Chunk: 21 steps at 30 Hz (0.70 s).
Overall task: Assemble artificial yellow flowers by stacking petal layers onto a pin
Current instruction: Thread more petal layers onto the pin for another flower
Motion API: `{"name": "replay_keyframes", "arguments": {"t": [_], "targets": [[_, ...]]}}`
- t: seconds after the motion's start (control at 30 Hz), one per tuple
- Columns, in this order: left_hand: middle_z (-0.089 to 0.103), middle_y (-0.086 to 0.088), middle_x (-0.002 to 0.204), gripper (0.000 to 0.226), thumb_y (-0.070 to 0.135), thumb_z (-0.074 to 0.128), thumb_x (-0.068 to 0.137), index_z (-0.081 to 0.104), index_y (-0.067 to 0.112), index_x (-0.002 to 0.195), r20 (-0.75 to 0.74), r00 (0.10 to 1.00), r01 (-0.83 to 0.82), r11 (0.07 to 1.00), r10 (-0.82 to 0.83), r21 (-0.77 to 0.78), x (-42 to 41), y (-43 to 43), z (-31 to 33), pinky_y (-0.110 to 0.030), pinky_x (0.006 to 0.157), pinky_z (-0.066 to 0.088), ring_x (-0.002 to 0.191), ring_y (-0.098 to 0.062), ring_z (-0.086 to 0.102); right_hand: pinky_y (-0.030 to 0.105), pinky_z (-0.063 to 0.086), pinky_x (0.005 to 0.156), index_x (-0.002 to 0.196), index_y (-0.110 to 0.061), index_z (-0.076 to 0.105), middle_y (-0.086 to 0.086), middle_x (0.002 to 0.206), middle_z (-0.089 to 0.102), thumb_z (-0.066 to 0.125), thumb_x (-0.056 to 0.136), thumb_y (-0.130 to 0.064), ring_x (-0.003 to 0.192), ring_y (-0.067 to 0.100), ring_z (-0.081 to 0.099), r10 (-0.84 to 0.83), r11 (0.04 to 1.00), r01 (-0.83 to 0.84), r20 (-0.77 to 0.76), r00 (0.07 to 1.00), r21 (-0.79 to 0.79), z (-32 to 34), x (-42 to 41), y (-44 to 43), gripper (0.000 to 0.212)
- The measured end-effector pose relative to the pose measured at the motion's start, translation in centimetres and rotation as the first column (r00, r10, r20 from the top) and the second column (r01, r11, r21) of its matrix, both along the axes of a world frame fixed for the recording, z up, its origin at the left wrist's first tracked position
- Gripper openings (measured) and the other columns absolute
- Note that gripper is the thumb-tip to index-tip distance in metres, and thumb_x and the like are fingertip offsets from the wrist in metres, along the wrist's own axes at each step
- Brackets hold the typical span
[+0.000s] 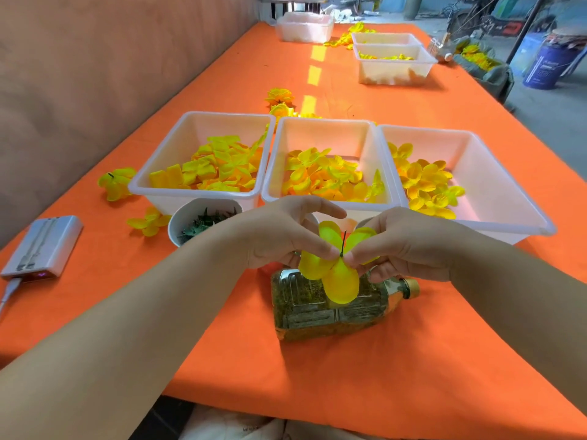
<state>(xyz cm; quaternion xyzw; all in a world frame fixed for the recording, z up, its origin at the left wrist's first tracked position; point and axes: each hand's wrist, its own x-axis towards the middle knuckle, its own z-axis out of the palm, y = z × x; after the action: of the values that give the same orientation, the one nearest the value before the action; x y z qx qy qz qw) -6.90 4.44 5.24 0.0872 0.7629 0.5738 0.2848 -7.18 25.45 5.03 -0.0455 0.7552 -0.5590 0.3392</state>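
Together, left hand (286, 233) and right hand (403, 246) pinch a petal layer (336, 277) on a pin (343, 242) over a bottle (317, 309), near the table's (349, 376) front edge.
Behind, three tubs (324, 119) hold yellow petals (216, 166); a bowl (173, 223) holds green pieces (203, 222); open table flanks the bottle.

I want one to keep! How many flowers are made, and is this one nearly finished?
Done: a few flowers lie finished on the table. In hand: the left hand and right hand pinch a petal layer on the pin. Left: probably more layers for this one, and three bins hold plenty of loose petals.
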Motion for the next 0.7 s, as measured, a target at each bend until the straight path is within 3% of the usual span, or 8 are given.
{"name": "replay_keyframes", "arguments": {"t": [0.13, 0.23, 0.33, 0.47, 0.7], "targets": [[0.059, -0.009, 0.081, 0.054, 0.0, 0.076, 0.082, 0.061, 0.025, 0.127, -0.042, 0.999, 0.029, 0.999, -0.03, -0.018, -0.44, 0.2, -0.31, -0.035, 0.068, 0.054, 0.077, -0.022, 0.062, 0.028, 0.058, 0.063, 0.074, 0.001, 0.074, 0.013, 0.078, 0.07, 0.077, 0.077, -0.001, 0.074, 0.023, 0.071, -0.03, 0.999, 0.03, -0.004, 1.0, -0.021, 0.06, 0.2, -0.03, 0.004], [0.055, 0.007, 0.062, 0.053, 0.004, 0.078, 0.082, 0.061, 0.027, 0.126, -0.07, 0.997, 0.028, 0.999, -0.031, -0.046, -0.71, 0.16, -0.39, -0.023, 0.053, 0.046, 0.06, -0.013, 0.057, 0.034, 0.061, 0.069, 0.068, -0.004, 0.073, 0.01, 0.073, 0.069, 0.071, 0.083, -0.004, 0.071, 0.022, 0.071, -0.038, 0.996, 0.043, 0.061, 0.997, -0.078, 0.42, 0.18, -0.01, 0.015], [0.052, 0.005, 0.062, 0.051, 0.006, 0.078, 0.082, 0.062, 0.028, 0.125, -0.087, 0.995, 0.034, 0.996, -0.041, -0.081, -0.88, 0.36, -0.44, -0.027, 0.054, 0.041, 0.061, -0.018, 0.051, 0.036, 0.058, 0.071, 0.061, -0.005, 0.073, 0.007, 0.07, 0.067, 0.071, 0.082, 0.0, 0.065, 0.019, 0.069, -0.024, 0.997, 0.028, 0.041, 0.999, -0.076, 0.61, 0.28, -0.16, 0.022], [0.056, 0.0, 0.072, 0.053, 0.005, 0.078, 0.082, 0.061, 0.029, 0.125, -0.085, 0.995, 0.045, 0.994, -0.054, -0.1, -0.99, 0.65, -0.35, -0.03, 0.059, 0.046, 0.068, -0.02, 0.057, 0.03, 0.056, 0.064, 0.058, -0.005, 0.071, 0.003, 0.067, 0.066, 0.071, 0.081, 0.004, 0.063, 0.016, 0.068, -0.033, 0.997, 0.035, 0.036, 0.999, -0.073, 0.39, 0.4, -0.34, 0.024], [0.058, 0.005, 0.068, 0.051, 0.006, 0.077, 0.082, 0.061, 0.03, 0.125, -0.089, 0.995, 0.041, 0.993, -0.051, -0.114, -1.03, 0.63, -1.0, -0.024, 0.051, 0.045, 0.064, -0.014, 0.057, 0.022, 0.052, 0.056, 0.045, -0.014, 0.065, -0.002, 0.063, 0.063, 0.072, 0.081, 0.004, 0.059, 0.013, 0.066, -0.046, 0.998, 0.045, -0.009, 0.999, -0.04, -0.32, 0.35, -0.63, 0.04]]}}
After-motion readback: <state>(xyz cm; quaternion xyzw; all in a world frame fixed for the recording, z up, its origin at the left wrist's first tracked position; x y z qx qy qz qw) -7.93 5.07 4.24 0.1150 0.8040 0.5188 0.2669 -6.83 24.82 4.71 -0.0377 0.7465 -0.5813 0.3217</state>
